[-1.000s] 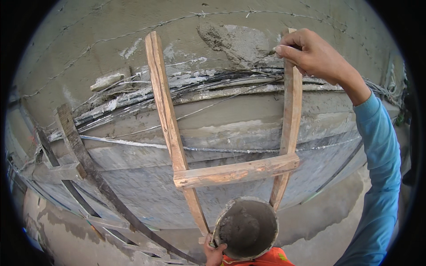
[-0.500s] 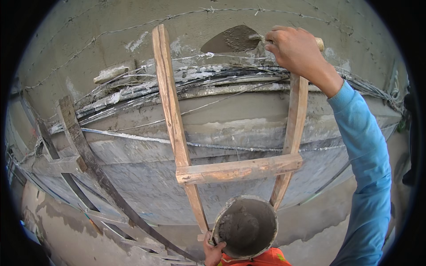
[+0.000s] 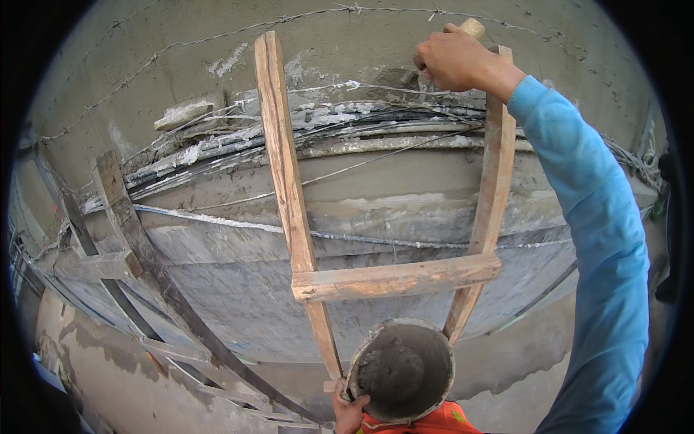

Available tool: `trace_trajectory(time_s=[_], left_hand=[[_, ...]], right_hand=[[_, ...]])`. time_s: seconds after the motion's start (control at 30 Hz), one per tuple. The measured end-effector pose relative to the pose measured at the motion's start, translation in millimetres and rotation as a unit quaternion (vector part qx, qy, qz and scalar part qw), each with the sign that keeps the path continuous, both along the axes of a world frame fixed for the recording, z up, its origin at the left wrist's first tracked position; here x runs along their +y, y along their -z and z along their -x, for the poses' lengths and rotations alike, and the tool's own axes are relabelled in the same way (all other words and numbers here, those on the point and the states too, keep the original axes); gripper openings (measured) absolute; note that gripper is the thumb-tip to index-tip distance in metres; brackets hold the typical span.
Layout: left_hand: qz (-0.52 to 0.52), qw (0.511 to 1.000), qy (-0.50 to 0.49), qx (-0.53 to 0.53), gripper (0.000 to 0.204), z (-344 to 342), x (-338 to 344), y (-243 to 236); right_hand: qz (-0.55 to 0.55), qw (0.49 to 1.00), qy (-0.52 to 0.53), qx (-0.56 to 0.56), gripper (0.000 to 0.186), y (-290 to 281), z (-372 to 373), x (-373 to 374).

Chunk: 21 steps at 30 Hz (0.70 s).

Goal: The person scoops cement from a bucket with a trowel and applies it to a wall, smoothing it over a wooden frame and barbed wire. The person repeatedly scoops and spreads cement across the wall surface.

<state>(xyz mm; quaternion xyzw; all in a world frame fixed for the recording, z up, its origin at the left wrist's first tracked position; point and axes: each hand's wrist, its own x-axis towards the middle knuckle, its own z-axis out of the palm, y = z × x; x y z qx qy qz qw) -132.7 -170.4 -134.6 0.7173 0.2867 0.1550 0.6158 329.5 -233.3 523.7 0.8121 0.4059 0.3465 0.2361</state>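
Observation:
My right hand (image 3: 457, 61) is closed round the wooden handle of a trowel (image 3: 473, 28), close to the mortar-coated wall (image 3: 217, 32) and beside the top of the ladder's right rail. The trowel's blade is mostly hidden behind the cables and my hand; a dark patch of it shows left of my fingers. Low in the middle, my left hand (image 3: 350, 411) grips the rim of a round bucket (image 3: 449, 376), thumb on the edge. Grey wet mortar (image 3: 394, 365) lies inside the bucket, which is in front of my orange vest.
A wooden ladder (image 3: 394, 278) stands in front of me against the wall. A bundle of mortar-splashed cables (image 3: 361, 134) runs across behind it, and barbed wire (image 3: 195, 47) stretches above. A second, darker ladder (image 3: 155, 278) leans at the left. The ground (image 3: 94, 376) shows far below.
My right hand has moved slightly left with the trowel, its handle now tilted up. The blade, flat against the wall before, has turned and dropped lower. My left hand and the bucket stay put.

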Motion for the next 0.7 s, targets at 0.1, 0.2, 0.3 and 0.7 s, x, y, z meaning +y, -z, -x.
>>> trace_trajectory(time_s=[0.1,0.2,0.3,0.7], left_hand=[[0.012,1.0,-0.016,0.007,0.088,0,0,0],[0.007,1.0,-0.01,0.008,0.087,-1,1,-4],[-0.016,1.0,-0.002,0.01,0.087,-4,2,-7],[0.045,0.999,-0.01,0.005,0.084,-15,5,-21]], right_hand=[[-0.029,0.996,0.075,-0.042,0.016,-4,4,5],[-0.016,0.997,0.072,0.011,0.018,0,3,4],[-0.039,0.999,0.006,0.001,0.014,4,-5,0],[-0.039,0.999,-0.023,-0.002,0.016,5,-8,-12]])
